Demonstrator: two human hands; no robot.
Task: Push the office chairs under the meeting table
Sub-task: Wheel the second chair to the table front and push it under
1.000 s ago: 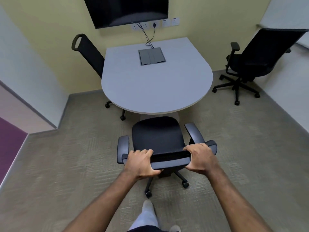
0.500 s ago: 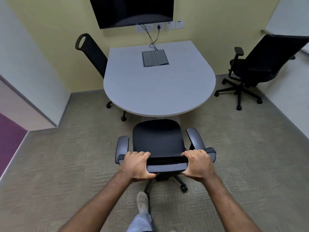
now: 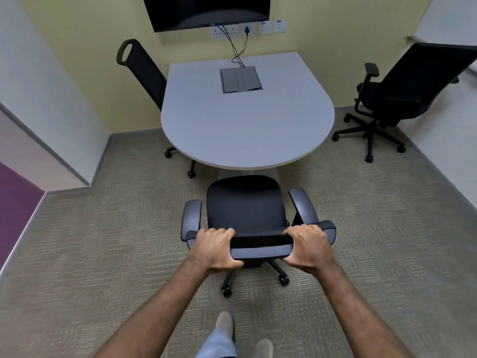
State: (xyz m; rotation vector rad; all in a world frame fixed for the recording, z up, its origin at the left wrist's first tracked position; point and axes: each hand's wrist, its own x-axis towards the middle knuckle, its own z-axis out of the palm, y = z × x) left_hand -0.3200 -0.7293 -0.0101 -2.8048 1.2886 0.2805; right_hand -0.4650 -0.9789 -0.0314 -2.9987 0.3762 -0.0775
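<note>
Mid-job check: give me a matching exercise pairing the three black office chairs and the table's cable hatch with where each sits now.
Things:
1. Black armrest chair gripped by the left hand and right hand
2. Black mesh-back chair with loop handle
3. Black swivel chair with five-star base
4. Grey rectangular cable hatch

Places:
A. Tucked in at the left side of the grey rounded meeting table
B. Set into the tabletop near the wall
C. Standing away from the table, to the right
D. Seat front at the table's curved near edge

Pairs: 1-D, 2-A, 3-C, 4-B
</note>
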